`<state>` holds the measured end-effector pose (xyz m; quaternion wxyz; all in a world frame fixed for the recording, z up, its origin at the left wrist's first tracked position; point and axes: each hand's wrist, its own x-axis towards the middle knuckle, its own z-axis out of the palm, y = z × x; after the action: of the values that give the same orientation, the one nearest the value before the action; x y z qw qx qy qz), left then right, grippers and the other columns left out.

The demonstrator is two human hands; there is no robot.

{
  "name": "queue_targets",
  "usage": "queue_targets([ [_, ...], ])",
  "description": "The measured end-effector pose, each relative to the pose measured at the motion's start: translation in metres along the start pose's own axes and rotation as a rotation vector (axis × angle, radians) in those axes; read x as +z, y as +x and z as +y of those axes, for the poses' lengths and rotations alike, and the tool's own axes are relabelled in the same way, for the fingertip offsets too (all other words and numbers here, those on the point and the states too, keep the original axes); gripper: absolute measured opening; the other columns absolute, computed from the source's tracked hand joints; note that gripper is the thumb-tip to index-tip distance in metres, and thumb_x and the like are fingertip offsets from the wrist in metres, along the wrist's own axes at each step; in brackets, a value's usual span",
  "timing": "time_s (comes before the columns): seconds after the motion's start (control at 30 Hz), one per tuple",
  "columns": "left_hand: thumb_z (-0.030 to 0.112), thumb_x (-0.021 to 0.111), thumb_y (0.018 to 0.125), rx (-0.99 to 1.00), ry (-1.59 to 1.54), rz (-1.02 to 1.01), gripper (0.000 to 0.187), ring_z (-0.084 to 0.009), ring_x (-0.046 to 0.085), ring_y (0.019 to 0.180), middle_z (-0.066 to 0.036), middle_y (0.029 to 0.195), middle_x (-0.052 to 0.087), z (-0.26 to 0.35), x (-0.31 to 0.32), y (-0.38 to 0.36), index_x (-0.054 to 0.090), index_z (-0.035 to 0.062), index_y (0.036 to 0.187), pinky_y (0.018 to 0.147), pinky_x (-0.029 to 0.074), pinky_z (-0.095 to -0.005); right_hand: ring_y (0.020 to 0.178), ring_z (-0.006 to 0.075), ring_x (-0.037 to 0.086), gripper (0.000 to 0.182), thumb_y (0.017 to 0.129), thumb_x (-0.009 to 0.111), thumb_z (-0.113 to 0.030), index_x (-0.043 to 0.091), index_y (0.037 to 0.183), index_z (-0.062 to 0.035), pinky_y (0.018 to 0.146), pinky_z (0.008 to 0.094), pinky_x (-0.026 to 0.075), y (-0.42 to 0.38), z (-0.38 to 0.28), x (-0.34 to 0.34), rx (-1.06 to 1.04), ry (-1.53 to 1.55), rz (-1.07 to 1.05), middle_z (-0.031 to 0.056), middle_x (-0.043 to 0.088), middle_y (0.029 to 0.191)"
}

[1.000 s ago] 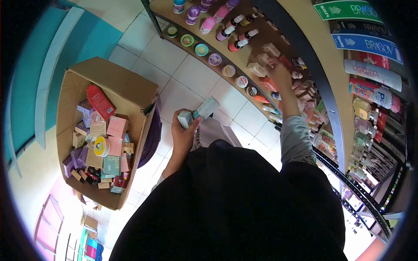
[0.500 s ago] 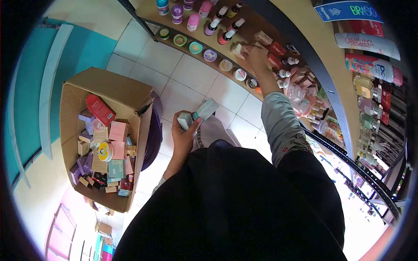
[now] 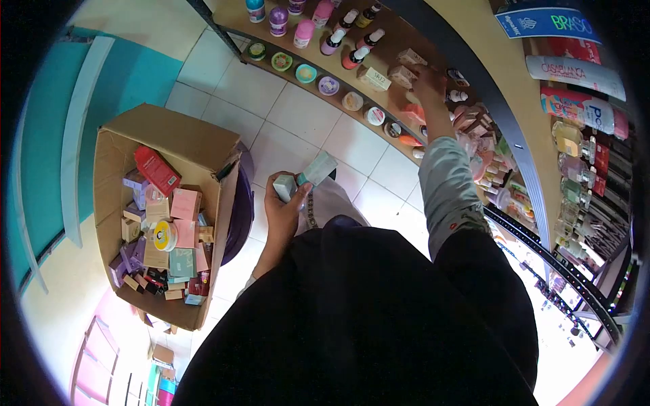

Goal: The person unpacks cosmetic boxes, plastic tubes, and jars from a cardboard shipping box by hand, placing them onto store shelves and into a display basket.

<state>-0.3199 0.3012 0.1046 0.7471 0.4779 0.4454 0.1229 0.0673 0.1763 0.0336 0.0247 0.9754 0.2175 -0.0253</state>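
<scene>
My left hand [image 3: 286, 211] is closed around small pale green and white boxes [image 3: 317, 168], held over the floor left of the shelf. My right hand [image 3: 430, 89] reaches onto the wooden shelf [image 3: 401, 35] and rests among small boxes; its fingertips are partly hidden, so what they grip is unclear. Just left of it stand small pinkish boxes [image 3: 403, 76], and a cream box [image 3: 374, 79] lies nearer the shelf's front edge. Red boxes [image 3: 413, 112] are partly covered by my right hand and wrist.
An open cardboard box [image 3: 162, 132] full of cosmetic packages stands on the left, against a purple tub [image 3: 240, 223]. Round jars [image 3: 329, 86] line the shelf's front edge, with spray bottles [image 3: 332, 42] behind them. Perfume bottles [image 3: 572, 166] and tubes stand on an upper shelf at right.
My right hand has moved slightly right along the shelf, away from the cream box, which now shows fully. The red boxes are more covered. My left hand has barely moved.
</scene>
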Motion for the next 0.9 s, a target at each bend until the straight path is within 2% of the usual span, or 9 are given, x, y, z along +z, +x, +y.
queue_targets([
  [0.1, 0.009, 0.072, 0.073, 0.011, -0.018, 0.0, 0.033, -0.0092, 0.048, 0.073, -0.001, 0.083, 0.051, -0.003, 0.001, 0.002, 0.05, 0.005, 0.097, 0.064, 0.04, -0.0228, 0.096, 0.026, 0.059, 0.034, 0.075, 0.061, -0.016, 0.062, 0.108, -0.0231, 0.079, 0.0347, 0.049, 0.003, 0.005, 0.002, -0.135, -0.022, -0.069, 0.0122, 0.062, 0.101],
  [0.2, 0.009, 0.072, 0.073, 0.013, 0.026, 0.008, 0.033, -0.0092, 0.047, 0.073, -0.001, 0.083, 0.051, 0.0, 0.005, 0.002, 0.05, 0.0049, 0.097, 0.064, 0.04, -0.0228, 0.094, 0.0261, 0.06, 0.031, 0.076, 0.062, -0.018, 0.063, 0.106, -0.0217, 0.08, 0.0352, 0.049, 0.013, 0.002, 0.026, -0.111, 0.085, -0.028, 0.0116, 0.062, 0.101],
  [0.3, 0.008, 0.072, 0.073, 0.014, 0.047, 0.008, 0.032, -0.009, 0.047, 0.072, -0.001, 0.083, 0.051, 0.001, 0.008, 0.004, 0.05, 0.0049, 0.096, 0.063, 0.04, -0.0225, 0.099, 0.0299, 0.058, 0.03, 0.079, 0.06, -0.022, 0.061, 0.109, -0.0205, 0.086, 0.0387, 0.047, 0.024, -0.025, 0.01, -0.125, 0.12, -0.221, 0.015, 0.06, 0.107],
  [0.5, 0.008, 0.071, 0.074, 0.011, 0.024, -0.001, 0.03, -0.0089, 0.047, 0.071, 0.0, 0.081, 0.051, -0.001, 0.009, 0.006, 0.05, 0.0054, 0.095, 0.061, 0.039, -0.0228, 0.099, 0.0304, 0.058, 0.03, 0.079, 0.061, -0.027, 0.061, 0.108, -0.0186, 0.084, 0.0392, 0.047, 0.027, -0.039, 0.021, -0.106, 0.099, -0.205, 0.0136, 0.061, 0.106],
  [0.6, 0.009, 0.071, 0.074, -0.003, 0.012, 0.009, 0.03, -0.0089, 0.047, 0.07, 0.0, 0.08, 0.051, 0.004, 0.01, 0.005, 0.05, 0.0056, 0.095, 0.06, 0.039, -0.0229, 0.098, 0.0321, 0.058, 0.031, 0.078, 0.062, -0.028, 0.061, 0.107, -0.0172, 0.084, 0.0396, 0.048, 0.021, -0.033, 0.016, -0.137, 0.236, -0.176, 0.0156, 0.06, 0.105],
  [0.67, 0.01, 0.072, 0.073, -0.019, 0.006, 0.01, 0.031, -0.0089, 0.047, 0.07, 0.0, 0.08, 0.051, 0.004, 0.01, 0.005, 0.05, 0.0056, 0.095, 0.06, 0.039, -0.023, 0.093, 0.0293, 0.06, 0.028, 0.077, 0.063, -0.024, 0.063, 0.105, -0.0195, 0.081, 0.0381, 0.048, 0.033, -0.022, 0.049, -0.067, 0.172, -0.129, 0.0117, 0.062, 0.102],
  [0.7, 0.01, 0.072, 0.073, -0.023, 0.007, 0.006, 0.031, -0.009, 0.047, 0.07, 0.0, 0.08, 0.051, 0.002, 0.009, 0.005, 0.05, 0.0055, 0.095, 0.06, 0.04, -0.023, 0.091, 0.0279, 0.06, 0.027, 0.077, 0.064, -0.022, 0.064, 0.103, -0.0206, 0.079, 0.0373, 0.049, 0.032, -0.027, 0.045, -0.031, 0.139, -0.105, 0.0098, 0.063, 0.1],
  [0.8, 0.011, 0.072, 0.073, -0.016, 0.016, 0.003, 0.032, -0.0094, 0.048, 0.07, -0.001, 0.08, 0.051, 0.002, 0.01, 0.006, 0.05, 0.0051, 0.095, 0.061, 0.04, -0.0233, 0.099, 0.029, 0.058, 0.031, 0.078, 0.063, -0.028, 0.061, 0.106, -0.0148, 0.082, 0.0384, 0.048, 0.019, -0.033, 0.018, -0.105, 0.132, -0.155, 0.013, 0.062, 0.101],
  [0.9, 0.011, 0.072, 0.073, 0.005, 0.011, -0.005, 0.033, -0.0101, 0.048, 0.072, -0.002, 0.081, 0.052, 0.003, 0.013, 0.006, 0.05, 0.0046, 0.096, 0.062, 0.041, -0.0238, 0.092, 0.0273, 0.061, 0.027, 0.078, 0.062, -0.023, 0.064, 0.105, -0.0219, 0.081, 0.0361, 0.048, 0.015, -0.033, 0.003, -0.193, 0.175, -0.143, 0.0097, 0.063, 0.1],
])
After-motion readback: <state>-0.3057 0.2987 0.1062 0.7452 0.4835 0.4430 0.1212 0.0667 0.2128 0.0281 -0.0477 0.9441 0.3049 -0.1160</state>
